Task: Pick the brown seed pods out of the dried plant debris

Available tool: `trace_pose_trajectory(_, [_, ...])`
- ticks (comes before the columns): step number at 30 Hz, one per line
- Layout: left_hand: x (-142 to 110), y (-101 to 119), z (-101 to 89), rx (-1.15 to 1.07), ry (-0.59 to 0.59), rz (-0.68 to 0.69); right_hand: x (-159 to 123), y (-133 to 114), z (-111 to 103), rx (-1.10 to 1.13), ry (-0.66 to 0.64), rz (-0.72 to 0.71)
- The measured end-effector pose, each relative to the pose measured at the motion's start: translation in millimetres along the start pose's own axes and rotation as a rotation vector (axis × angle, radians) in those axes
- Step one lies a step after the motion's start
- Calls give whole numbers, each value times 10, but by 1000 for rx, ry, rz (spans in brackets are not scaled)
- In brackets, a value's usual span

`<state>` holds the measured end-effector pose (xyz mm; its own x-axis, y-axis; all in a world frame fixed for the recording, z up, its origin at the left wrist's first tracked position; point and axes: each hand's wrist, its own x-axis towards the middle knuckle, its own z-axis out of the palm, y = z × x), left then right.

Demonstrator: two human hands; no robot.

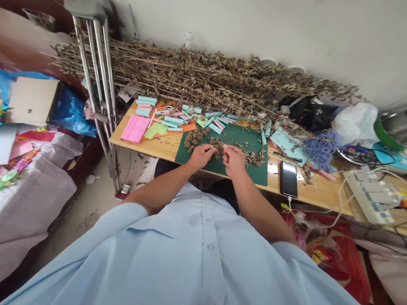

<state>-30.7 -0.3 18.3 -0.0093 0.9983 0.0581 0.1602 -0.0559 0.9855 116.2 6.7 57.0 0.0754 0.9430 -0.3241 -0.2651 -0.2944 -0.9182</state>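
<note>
My left hand [202, 156] is closed, its fingertips pressed together over the dried, crumbly plant leaves [218, 150] on a green cutting mat [188, 158]. Just to its right, my right hand [234, 161] pinches thumb against fingers; what sits in either pinch is too small to make out. Brown clumps of dried plant [194, 139] are heaped at the mat's left, by my left hand. A pile of loose dried leaves and bits [255, 158] spreads to the right of my right hand. Behind the mat lie several rolled blue and pink paper tubes [215, 127].
Long bundled dried stalks [197, 74] run along the wall. A pink paper stack [135, 128] lies left, a phone [288, 179] with a cable right. Further right are blue yarn [320, 149] and a power strip [369, 196]. Metal crutches [98, 64] lean at the table's left end.
</note>
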Motion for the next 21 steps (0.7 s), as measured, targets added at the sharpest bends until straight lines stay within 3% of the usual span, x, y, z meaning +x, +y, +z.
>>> trace_pose_trajectory(6, [76,-91,76,-140,94,-167,-220,-2,-262,-141,-82,-73])
trace_pose_trajectory(13, [153,-175,105,-141,138,-157,-547,149,-543,-535,-216,-185])
trace_pose_trajectory(21, [97,-158,79,-468,181,-163,-635,445,-691,-864,-370,-380])
